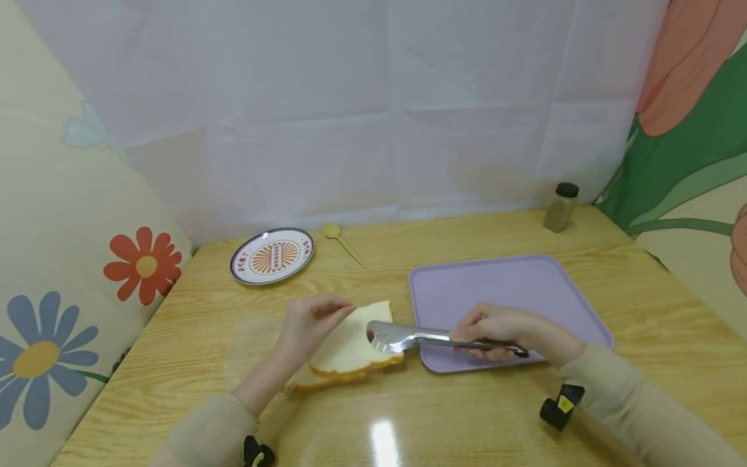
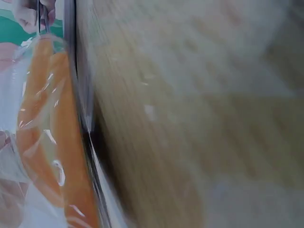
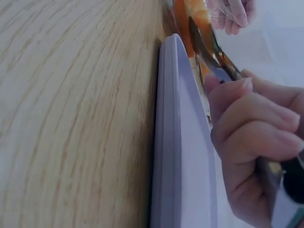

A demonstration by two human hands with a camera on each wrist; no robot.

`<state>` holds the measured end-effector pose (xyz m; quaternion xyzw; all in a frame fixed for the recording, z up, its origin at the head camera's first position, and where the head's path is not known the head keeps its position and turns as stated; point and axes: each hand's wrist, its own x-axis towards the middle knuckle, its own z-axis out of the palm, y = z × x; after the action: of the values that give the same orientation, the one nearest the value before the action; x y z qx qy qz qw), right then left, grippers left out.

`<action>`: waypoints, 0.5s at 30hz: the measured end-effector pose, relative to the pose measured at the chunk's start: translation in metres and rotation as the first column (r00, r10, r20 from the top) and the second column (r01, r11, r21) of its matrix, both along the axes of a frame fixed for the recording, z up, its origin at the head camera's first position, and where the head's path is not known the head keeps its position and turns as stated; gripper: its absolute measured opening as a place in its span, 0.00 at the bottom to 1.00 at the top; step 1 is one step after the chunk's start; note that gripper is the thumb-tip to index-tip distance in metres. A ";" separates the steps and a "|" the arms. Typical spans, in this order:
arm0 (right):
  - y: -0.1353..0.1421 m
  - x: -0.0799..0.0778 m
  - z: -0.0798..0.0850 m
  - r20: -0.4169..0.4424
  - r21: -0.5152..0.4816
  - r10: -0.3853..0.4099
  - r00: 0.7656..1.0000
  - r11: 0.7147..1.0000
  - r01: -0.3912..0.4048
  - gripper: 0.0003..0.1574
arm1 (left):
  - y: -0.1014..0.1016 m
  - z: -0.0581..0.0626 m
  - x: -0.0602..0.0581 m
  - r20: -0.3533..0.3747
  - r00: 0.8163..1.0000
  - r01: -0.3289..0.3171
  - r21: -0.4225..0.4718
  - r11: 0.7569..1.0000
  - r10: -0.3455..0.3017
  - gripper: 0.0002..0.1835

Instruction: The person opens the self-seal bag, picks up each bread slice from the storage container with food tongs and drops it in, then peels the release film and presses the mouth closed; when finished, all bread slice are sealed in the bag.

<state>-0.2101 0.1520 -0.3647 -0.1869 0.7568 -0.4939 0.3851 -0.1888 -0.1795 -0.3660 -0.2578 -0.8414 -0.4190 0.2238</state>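
Note:
Slices of white bread point(image 1: 347, 347) with orange-brown crusts lie stacked on the table in a clear plastic bag point(image 2: 88, 194). My left hand point(image 1: 306, 331) pinches the bag near the far left edge of the bread, thumb against fingertips. My right hand point(image 1: 496, 331) grips a pair of metal tongs point(image 1: 428, 335) around their dark handle. The tongs' slotted heads reach the right end of the bread; in the right wrist view their two arms straddle the crust of a slice point(image 3: 194, 14). Beneath the right hand lies a purple tray point(image 1: 490, 279).
A white plate point(image 1: 239, 263) with a red sunburst print stands at the back left. Beside it is a yellow spoon point(image 1: 332, 231). A spice jar point(image 1: 560, 211) with a black lid sits at the far right. White cloth point(image 1: 350, 97) hangs behind the wooden table point(image 1: 175, 402).

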 end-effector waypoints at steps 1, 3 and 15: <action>-0.001 0.001 0.001 -0.021 0.014 0.000 1.000 1.000 0.001 0.22 | 0.000 0.000 0.000 0.002 1.000 -0.004 -0.002 1.000 0.004 0.04; -0.002 0.002 0.003 -0.057 0.033 0.000 0.998 0.999 0.002 0.21 | 0.000 0.002 0.001 0.015 1.000 -0.019 -0.008 1.000 0.019 0.03; 0.002 0.004 -0.005 0.151 -0.083 -0.060 0.987 0.994 0.073 0.22 | -0.003 -0.002 -0.001 -0.003 0.997 0.074 0.024 0.997 -0.074 0.04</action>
<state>-0.2065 0.1536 -0.3693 -0.1411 0.7094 -0.5520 0.4150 -0.1893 -0.1824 -0.3677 -0.2865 -0.8259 -0.4368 0.2119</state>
